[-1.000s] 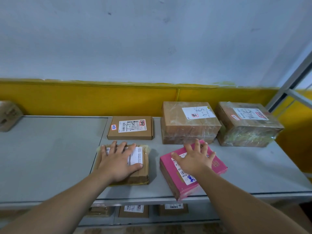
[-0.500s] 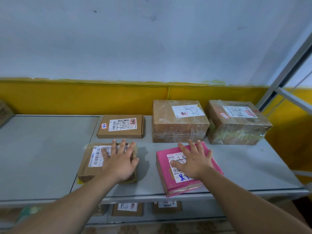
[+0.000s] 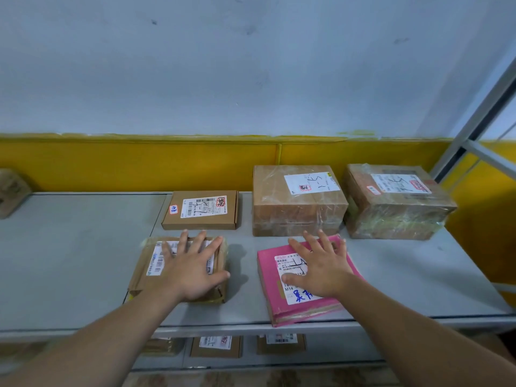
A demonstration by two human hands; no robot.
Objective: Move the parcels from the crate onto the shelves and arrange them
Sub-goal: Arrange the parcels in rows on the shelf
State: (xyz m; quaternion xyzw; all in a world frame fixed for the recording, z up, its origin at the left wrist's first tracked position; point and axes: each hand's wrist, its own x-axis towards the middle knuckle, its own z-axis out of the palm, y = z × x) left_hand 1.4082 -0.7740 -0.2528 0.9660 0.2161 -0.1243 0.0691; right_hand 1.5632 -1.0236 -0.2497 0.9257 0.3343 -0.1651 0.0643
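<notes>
Head view — left hand (image 3: 192, 270) flat on brown parcel (image 3: 142, 275), right hand (image 3: 321, 268) on pink parcel (image 3: 268, 263).

top shelf (image 3: 69, 261): 5 brown boxes (image 3: 200, 210) (image 3: 296, 202) (image 3: 396, 202) (image 3: 145, 275) (image 3: 12, 191), one cut off at 9 o'clock, 1 pink parcel (image 3: 270, 263). lower shelf (image 3: 335, 350), 6 o'clock: 2 boxes (image 3: 215, 346) (image 3: 280, 343), maybe a blurred third. 2 hands (image 3: 192, 272) (image 3: 324, 272).

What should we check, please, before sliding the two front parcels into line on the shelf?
1. Left hand flat on the taped brown parcel: ok.
2. Right hand flat on the pink parcel: ok.
3. Labels face up on both: ok.
4. Pink parcel square with the back row: not ok, it lies skewed.
5. Gap between the pink parcel's far corner and the large box: cannot tell.
6. Pink parcel well back from the shelf front edge: not ok.
</notes>
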